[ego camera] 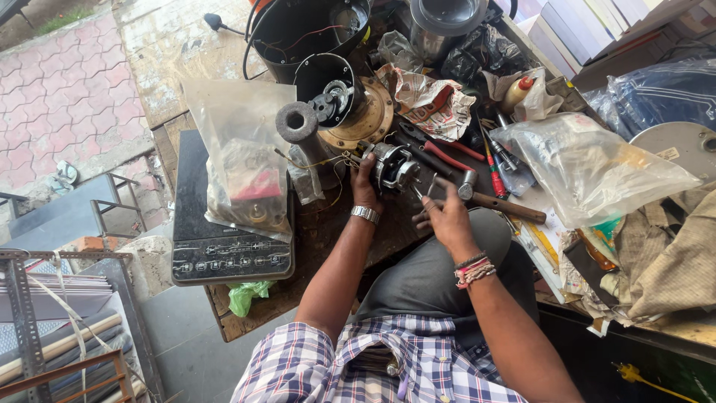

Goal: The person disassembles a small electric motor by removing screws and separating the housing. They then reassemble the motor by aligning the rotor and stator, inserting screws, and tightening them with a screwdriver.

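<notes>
1. The view looks down from a person's head at a crowded repair bench (pixel 224 45), with their lap in grey trousers and a checked shirt at the bottom.
2. The left hand (pixel 365 183), with a metal watch (pixel 365 214) on its wrist, reaches to a small electric motor (pixel 393 166) lying near the middle of the bench. Its fingers are curled against the motor's left side, gripping it.
3. The right hand (pixel 446 213), with red and pink thread bands (pixel 474 270) on the wrist, hovers just right of the motor. Its fingers are spread and half open; the thumb and forefinger pinch towards a small metal part that is too small to identify.
4. A hammer (pixel 492 198) with a wooden handle lies just beyond the right hand, its steel head near the motor.
5. Red-handled pliers (pixel 440 153) lie behind the motor, with a red-handled screwdriver (pixel 492 172) just to their right.
6. A grey cylinder (pixel 298 123) stands upright left of the motor, beside a round brass-coloured plate (pixel 369 119) that carries a black motor housing (pixel 328 86).
7. A black induction cooktop (pixel 224 250) sits at the bench's left edge, with a clear plastic bag (pixel 239 149) of parts lying on it.
8. A crumpled newspaper (pixel 425 97) lies behind the pliers.
9. A larger clear plastic bag (pixel 589 172) lies to the right, well apart from the hands.
10. A steel jar (pixel 440 26) and a black bucket-like casing (pixel 298 30) stand at the far side.
</notes>
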